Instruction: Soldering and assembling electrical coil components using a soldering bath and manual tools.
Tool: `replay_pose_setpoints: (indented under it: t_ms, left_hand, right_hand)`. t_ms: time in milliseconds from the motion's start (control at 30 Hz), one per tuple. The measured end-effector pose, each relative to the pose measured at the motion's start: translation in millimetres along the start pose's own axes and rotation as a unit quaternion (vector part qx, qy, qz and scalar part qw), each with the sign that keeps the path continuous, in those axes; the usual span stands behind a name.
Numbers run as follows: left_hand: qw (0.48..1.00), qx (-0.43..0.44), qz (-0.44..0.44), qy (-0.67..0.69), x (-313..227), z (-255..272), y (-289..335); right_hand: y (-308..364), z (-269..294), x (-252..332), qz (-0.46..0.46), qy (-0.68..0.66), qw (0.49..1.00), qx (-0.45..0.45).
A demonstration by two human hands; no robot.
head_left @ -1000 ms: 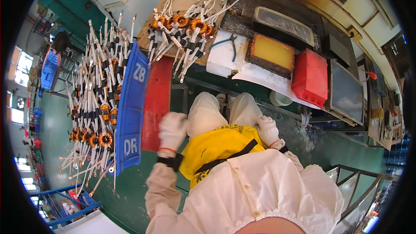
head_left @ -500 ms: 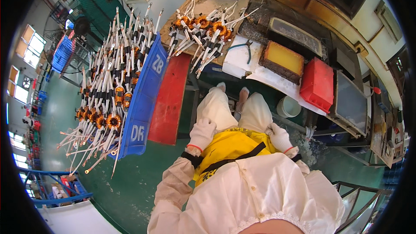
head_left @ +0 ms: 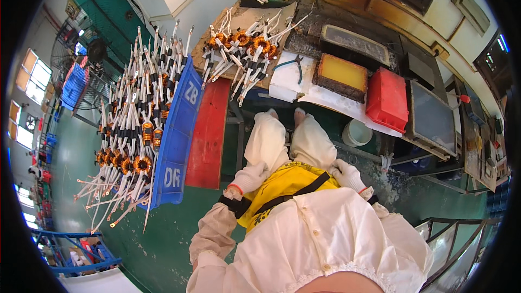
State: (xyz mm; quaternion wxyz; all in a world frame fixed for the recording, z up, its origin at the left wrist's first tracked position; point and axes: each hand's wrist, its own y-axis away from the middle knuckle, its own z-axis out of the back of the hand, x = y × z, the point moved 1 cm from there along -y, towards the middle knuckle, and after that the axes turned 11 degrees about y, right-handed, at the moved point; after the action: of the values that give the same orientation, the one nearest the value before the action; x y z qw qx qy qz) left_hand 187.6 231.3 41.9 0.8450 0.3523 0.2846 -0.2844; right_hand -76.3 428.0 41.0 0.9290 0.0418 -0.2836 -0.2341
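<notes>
The person stands looking down at their own front, both hands in white gloves resting on a yellow apron (head_left: 282, 187). The left hand (head_left: 248, 178) lies on the apron's left edge with its fingers loosely curled, gripping nothing that I can make out. The right hand (head_left: 347, 174) rests at the apron's right edge, fingers bent against the cloth; whether it pinches the fabric I cannot tell. A black strap (head_left: 296, 194) runs slantwise across the apron between the two hands. Below them hang the legs in white trousers (head_left: 268, 141), reaching toward the near edge of the worktop (head_left: 325, 103).

On the worktop's left end lies a brown board (head_left: 244, 21) heaped with copper coils (head_left: 251, 43) with long white leads. Beside it on white paper lie pliers (head_left: 293, 65). Further right sit a tray of yellow stuff (head_left: 342, 73) and a red box (head_left: 386, 100), with a white tub (head_left: 357, 133) just under the edge.

To the person's left a blue crate (head_left: 176, 141) carries many more coils (head_left: 135, 130), and a red crate (head_left: 209, 130) lies between it and the legs.
</notes>
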Motion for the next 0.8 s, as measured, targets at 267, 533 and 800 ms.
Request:
replay_pose_setpoints:
  t_ms: [267, 533, 800]
  left_hand:
    - [0.865, -0.466, -0.147, -0.113, 45.5, 111.4, 2.0]
    - [0.843, -0.501, 0.145, -0.131, 96.8, 229.2, -18.0]
    - [0.742, -0.589, 0.099, -0.305, 89.7, 228.8, -28.8]
  right_hand:
    - [-12.5, 12.3, 11.8, -0.101, -0.032, 0.986, -0.13]
    - [-18.1, 12.3, 0.1, -0.096, 0.013, 0.981, -0.17]
    - [4.9, 29.9, -13.5, -0.183, 0.033, 0.938, -0.292]
